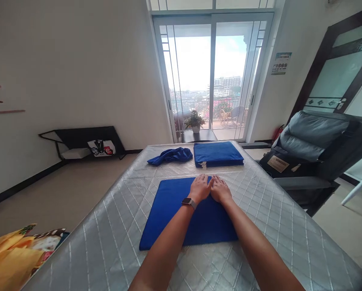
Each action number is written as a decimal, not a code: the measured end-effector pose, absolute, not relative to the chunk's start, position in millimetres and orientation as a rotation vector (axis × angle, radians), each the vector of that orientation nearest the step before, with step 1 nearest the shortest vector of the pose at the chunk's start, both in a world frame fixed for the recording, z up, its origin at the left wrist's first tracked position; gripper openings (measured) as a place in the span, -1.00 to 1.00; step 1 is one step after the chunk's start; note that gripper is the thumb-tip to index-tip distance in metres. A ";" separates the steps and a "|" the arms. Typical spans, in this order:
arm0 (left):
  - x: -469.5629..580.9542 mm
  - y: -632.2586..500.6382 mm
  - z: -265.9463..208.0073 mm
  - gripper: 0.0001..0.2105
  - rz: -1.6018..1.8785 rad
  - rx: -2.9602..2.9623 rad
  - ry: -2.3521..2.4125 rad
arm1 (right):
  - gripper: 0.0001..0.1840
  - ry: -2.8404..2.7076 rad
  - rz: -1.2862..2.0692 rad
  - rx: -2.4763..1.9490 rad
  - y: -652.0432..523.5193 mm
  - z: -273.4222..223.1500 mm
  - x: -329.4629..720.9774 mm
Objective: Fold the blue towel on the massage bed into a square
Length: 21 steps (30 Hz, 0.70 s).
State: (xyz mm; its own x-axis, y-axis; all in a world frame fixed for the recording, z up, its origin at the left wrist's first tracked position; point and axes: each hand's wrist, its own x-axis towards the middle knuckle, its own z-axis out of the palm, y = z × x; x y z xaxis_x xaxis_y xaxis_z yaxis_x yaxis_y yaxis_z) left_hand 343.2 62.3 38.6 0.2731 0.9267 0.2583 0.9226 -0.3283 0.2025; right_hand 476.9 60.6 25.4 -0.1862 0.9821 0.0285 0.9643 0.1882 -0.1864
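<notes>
A flat blue cloth point(165, 218), folded into a rectangle, lies on the silver quilted surface point(108, 234) in front of me. My left hand point(200, 186), with a watch point(188, 201) on its wrist, rests flat on the cloth's far edge. Beside it my right hand point(220, 189) lies palm down on the same edge, the two hands nearly touching. Fingers of both are stretched out and grip nothing. Beyond them sits a neat stack of folded blue cloths point(219, 152) with a white tag point(204, 165). Left of that stack is a crumpled blue cloth point(171, 156).
A dark armchair point(317, 141) with a black bag point(285, 162) stands to the right. Past the far edge are a potted plant point(195, 121) on a small table and a sliding glass door point(213, 81). Colourful fabric point(14, 258) is at lower left, a folded black frame point(87, 141) by the wall.
</notes>
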 end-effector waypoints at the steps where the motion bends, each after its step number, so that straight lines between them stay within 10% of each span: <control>1: 363.2 61.6 33.7 -0.37 0.579 2.527 1.724 | -0.28 -2.345 0.181 -1.894 60.2 24.7 478.9; 21: 179.5 30.6 16.3 -0.25 0.245 2.088 2.339 | -0.27 -2.250 0.238 -1.940 62.4 26.1 474.0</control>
